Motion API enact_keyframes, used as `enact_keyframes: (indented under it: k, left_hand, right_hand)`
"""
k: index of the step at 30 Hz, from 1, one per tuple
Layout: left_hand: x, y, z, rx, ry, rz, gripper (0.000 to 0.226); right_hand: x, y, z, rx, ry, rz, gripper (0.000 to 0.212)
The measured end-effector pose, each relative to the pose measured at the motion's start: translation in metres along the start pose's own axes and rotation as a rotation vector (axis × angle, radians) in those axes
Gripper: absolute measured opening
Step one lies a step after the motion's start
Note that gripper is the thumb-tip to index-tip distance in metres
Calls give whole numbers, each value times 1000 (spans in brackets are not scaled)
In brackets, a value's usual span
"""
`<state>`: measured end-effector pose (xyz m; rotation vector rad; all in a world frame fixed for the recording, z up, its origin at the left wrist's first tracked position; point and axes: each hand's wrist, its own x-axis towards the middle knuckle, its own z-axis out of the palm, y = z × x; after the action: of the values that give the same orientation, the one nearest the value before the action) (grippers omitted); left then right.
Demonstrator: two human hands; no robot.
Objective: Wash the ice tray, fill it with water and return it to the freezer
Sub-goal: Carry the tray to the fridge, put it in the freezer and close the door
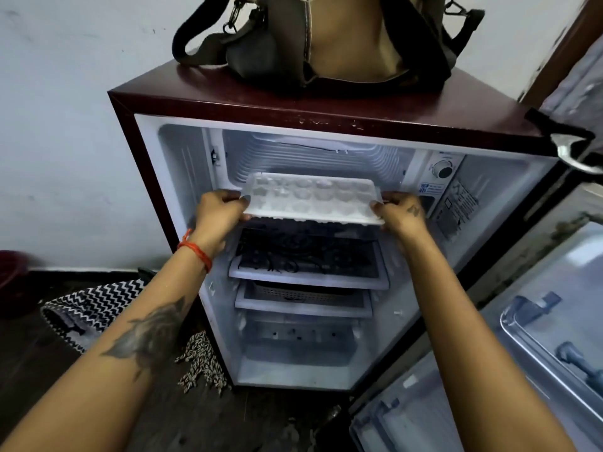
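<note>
A white ice tray (311, 199) with rows of round cups is held level at the mouth of the freezer compartment (313, 158) of a small maroon fridge (228, 102). My left hand (222, 212) grips the tray's left end, thumb on top. My right hand (403, 213) grips its right end the same way. The tray's far edge reaches just into the freezer opening. Whether the cups hold water I cannot tell.
The fridge door (522, 353) stands open at the right with its racks. Below the tray are shelves (310, 275) and a basket. A brown bag (326, 37) sits on top of the fridge. A zigzag rug (88, 308) lies on the floor at left.
</note>
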<state>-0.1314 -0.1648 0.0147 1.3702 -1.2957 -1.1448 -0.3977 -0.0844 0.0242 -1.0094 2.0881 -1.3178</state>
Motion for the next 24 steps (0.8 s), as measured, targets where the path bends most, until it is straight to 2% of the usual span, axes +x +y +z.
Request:
enact_keyframes:
  k: [5,9,13,21,24]
  left_hand:
    - [21,7,11,-108,-10,-29,47]
    - [38,12,20,-139,4,-11,54]
    - [55,7,28,-122,48,15,58]
    - [82,-5,43,-102,88,24,55]
    - [89,-11,46,-12,102,34,61]
  right_hand:
    - [37,-11,17,108,13,35,30]
    - [63,-16,28,133,26,74,6]
    - [83,-19,38,168,20,79,29]
    - [102,-12,48,205,44,102,31]
    - [111,-8,49,194,44,104,29]
